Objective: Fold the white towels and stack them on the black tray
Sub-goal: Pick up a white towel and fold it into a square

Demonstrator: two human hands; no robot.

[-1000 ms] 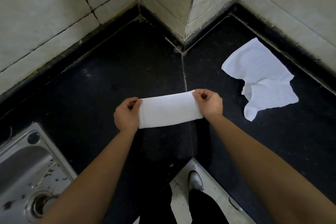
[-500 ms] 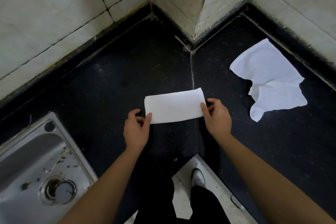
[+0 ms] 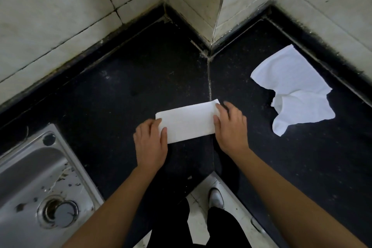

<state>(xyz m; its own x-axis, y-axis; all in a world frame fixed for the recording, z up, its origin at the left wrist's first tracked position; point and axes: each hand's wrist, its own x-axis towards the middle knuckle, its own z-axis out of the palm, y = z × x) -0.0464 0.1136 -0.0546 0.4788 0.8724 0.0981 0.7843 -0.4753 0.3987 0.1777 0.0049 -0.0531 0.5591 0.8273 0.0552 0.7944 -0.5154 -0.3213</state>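
1. One white cloth towel, folded into a long narrow rectangle (image 3: 187,124), lies flat on the black speckled stone bench (image 3: 120,90), just below the wall corner. Edges look fairly square; layers cannot be counted from above.

2. Left hand (image 3: 150,143) rests palm-down at the strip's left end, fingers loosely extended, thumb touching the near left corner. It presses or steadies; it does not pinch the cloth.

3. Right hand (image 3: 229,125) lies at the right end, fingers spread over that short edge. Whether the fingertips have curled under the edge to lift it, I cannot tell.

4. Second white towel, crumpled and unfolded (image 3: 291,90), sits well apart to the right on the same bench, near the dark upstand of the tiled wall (image 3: 60,12). Untouched, by the look of it.

5. No black tray is visible anywhere in view. Nothing is stacked, as far as can be seen.

6. Stainless steel sink with round drain (image 3: 30,187) at lower left, clear of the work.

7. Progress, as judged: first towel part-folded, probably one more fold across its length needed for a compact stack-size. Second towel wholly to do. Stacking of both still ahead, and the tray has to be found out of frame.

8. Rough estimate: under halfway.
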